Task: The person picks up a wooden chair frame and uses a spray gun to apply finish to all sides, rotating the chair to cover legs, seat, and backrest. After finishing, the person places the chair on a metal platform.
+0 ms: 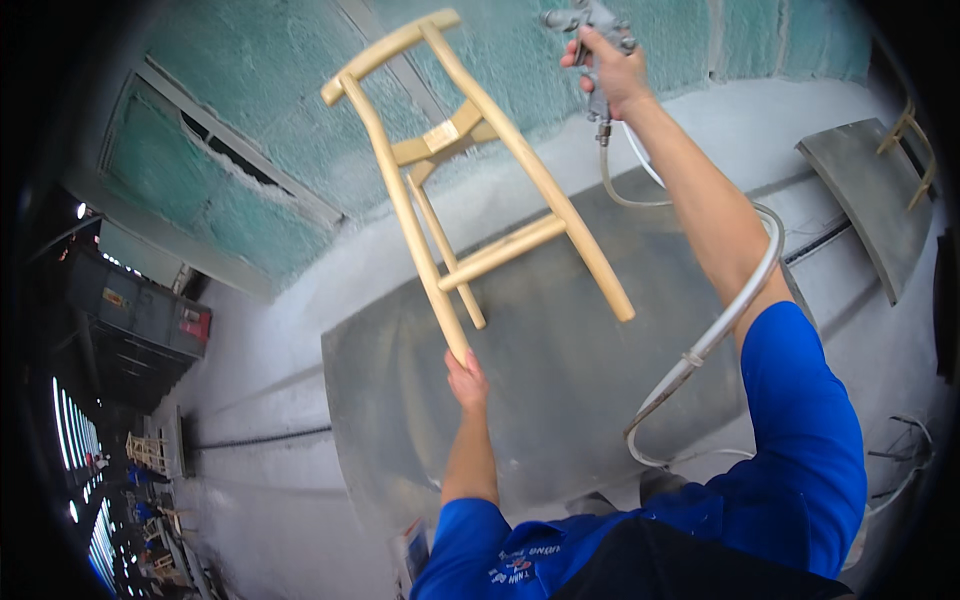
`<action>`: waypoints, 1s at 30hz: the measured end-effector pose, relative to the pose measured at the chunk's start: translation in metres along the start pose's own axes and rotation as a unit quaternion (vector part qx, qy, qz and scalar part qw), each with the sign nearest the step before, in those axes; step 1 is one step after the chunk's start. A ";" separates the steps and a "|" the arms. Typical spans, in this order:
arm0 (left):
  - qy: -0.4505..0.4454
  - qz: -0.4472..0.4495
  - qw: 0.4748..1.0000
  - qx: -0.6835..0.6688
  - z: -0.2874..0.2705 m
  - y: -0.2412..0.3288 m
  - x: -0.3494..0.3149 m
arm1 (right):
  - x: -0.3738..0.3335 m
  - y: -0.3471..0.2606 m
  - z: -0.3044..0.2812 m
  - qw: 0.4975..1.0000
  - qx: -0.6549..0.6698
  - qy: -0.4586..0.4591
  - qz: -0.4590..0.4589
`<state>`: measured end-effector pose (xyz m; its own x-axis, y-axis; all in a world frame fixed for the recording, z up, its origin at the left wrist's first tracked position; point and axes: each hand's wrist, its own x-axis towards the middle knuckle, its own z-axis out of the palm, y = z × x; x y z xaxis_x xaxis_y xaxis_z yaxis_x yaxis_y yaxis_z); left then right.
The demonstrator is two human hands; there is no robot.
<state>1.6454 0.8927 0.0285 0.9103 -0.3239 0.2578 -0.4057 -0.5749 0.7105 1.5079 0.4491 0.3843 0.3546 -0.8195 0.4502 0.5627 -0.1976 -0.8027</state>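
Note:
My left hand (467,380) is closed around the lower end of one leg of a pale wooden chair frame (505,245). The frame has no seat and tilts up and away from me, its curved top rail far from me. Up at the right, my right hand (615,72) grips a metal spray gun (597,60) whose nozzle end faces left, toward the chair's upper part but apart from it. From the gun's lower end a pale hose (715,335) loops down past my right forearm.
Below the chair lies a broad grey board (560,400). A second grey board (870,190) with part of another wooden frame (915,150) is at the right. Teal, coated wall panels (260,90) stand behind. Farther left are a dark metal cabinet (135,305) and distant wooden frames (147,452).

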 end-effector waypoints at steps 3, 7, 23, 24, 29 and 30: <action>0.000 -0.002 1.000 0.007 -0.001 0.001 -0.001 | -0.036 -0.022 -0.059 0.998 0.036 -0.038 0.019; -0.015 -0.022 1.000 0.006 -0.004 0.005 0.001 | -0.120 -0.027 -0.143 0.996 0.028 -0.026 0.084; -0.063 -0.088 0.994 -0.009 -0.010 0.019 0.016 | -0.428 -0.026 -0.282 0.920 0.125 0.087 0.361; -0.062 -0.089 0.994 0.000 -0.010 0.020 0.019 | -0.435 -0.030 -0.274 0.919 0.113 0.090 0.368; -0.072 -0.076 0.994 0.028 -0.007 0.018 0.029 | -0.450 -0.021 -0.231 0.902 0.203 -0.010 0.380; -0.071 -0.072 0.995 0.021 -0.006 0.017 0.030 | -0.453 -0.017 -0.221 0.899 0.218 -0.011 0.380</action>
<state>1.6661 0.8774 0.0526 0.9395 -0.3374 0.0586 -0.2782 -0.6521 0.7052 1.1727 0.7045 0.1072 0.7722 -0.6167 -0.1528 0.3884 0.6486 -0.6546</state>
